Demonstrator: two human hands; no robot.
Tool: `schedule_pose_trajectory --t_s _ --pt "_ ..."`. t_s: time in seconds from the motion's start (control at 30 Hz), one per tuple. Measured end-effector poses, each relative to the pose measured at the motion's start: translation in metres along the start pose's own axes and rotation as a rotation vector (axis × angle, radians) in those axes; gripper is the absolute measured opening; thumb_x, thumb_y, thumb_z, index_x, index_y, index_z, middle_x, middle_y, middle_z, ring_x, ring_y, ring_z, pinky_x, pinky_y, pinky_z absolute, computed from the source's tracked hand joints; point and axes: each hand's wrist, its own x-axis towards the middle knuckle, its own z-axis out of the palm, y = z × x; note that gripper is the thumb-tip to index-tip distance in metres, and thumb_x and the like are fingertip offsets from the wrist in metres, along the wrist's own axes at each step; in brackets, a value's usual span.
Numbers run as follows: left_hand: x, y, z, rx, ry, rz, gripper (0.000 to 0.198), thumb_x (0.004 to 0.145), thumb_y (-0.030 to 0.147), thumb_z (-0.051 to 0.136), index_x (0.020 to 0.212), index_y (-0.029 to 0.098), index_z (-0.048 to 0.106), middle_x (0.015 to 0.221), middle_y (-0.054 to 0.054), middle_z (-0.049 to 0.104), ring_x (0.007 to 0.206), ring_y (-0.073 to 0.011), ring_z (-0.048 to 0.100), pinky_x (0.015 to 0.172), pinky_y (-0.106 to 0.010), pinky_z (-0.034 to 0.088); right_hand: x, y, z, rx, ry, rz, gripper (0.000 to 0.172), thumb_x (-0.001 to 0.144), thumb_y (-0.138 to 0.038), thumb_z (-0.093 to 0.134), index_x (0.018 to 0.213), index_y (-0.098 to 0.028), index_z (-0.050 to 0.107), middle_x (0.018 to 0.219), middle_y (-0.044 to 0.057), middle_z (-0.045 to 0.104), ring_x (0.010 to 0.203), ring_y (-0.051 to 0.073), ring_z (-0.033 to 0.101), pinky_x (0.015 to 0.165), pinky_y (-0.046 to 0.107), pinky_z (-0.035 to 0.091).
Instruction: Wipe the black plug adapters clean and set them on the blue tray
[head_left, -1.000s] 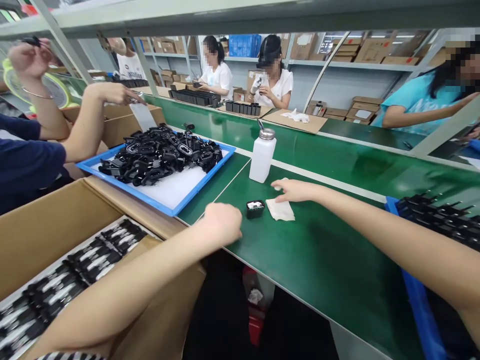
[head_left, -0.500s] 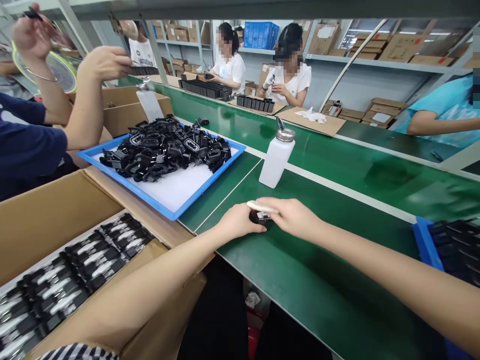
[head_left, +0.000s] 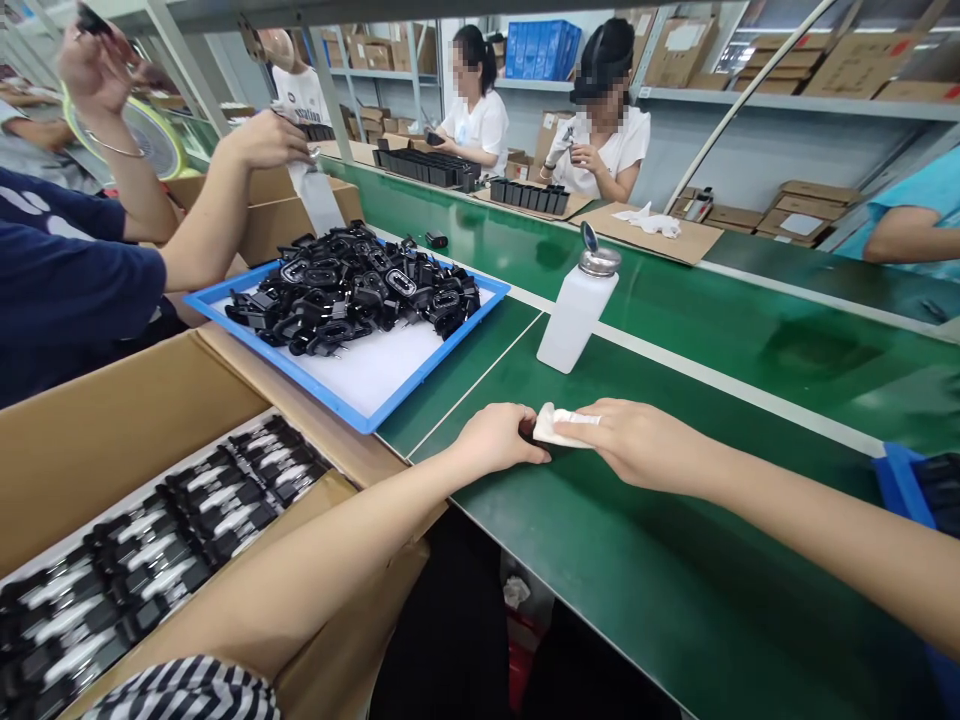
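My left hand is closed around a small black plug part, and most of the part is hidden by my fingers. My right hand pinches a folded white cloth and presses it against that part. Both hands are together just above the green workbench, in front of a white dispensing bottle with a metal pump top.
To the left, a blue tray holds a heap of black plugs. Below it, an open cardboard box holds rows of black parts. A co-worker's hands are raised at far left. Another blue tray sits at right.
The black part and cloth no longer lie on the bench. My left hand has closed on the part, and my right hand has brought the cloth against it.
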Motion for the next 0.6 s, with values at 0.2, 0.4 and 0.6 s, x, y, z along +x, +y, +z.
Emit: schedule_pose_trajectory --t_s 0.2,0.4,0.6 --pt "0.001 -0.001 0.001 0.034 0.004 0.016 0.024 0.054 0.038 0.059 0.069 0.02 0.055 0.064 0.004 0.055 0.058 -0.0122 0.049 0.046 -0.02 0.029 0.0 -0.01 -0.001 -0.049 -0.069 0.26 0.043 0.069 -0.009 0.032 0.105 -0.023 0.049 0.071 0.002 0.062 0.055 0.015 0.054 0.047 0.023 0.04" --pt "-0.001 0.001 0.0 0.083 0.043 0.038 0.026 0.053 0.036 0.059 0.074 0.022 0.056 0.072 0.003 0.056 0.064 -0.0137 0.05 0.049 -0.02 0.032 -0.017 -0.041 0.01 -0.397 -0.085 0.1 0.051 0.059 0.003 0.031 0.106 -0.008 0.048 0.078 0.014 0.06 0.057 0.019 0.053 0.052 0.028 0.039" --pt "-0.005 0.003 0.004 0.14 0.027 0.022 0.025 0.054 0.042 0.057 0.067 0.021 0.054 0.066 0.004 0.056 0.061 -0.0141 0.051 0.046 -0.02 0.032 -0.011 -0.009 -0.013 0.152 -0.27 0.316 0.037 0.067 -0.008 0.034 0.093 -0.023 0.056 0.071 0.004 0.061 0.056 0.016 0.054 0.047 0.024 0.04"
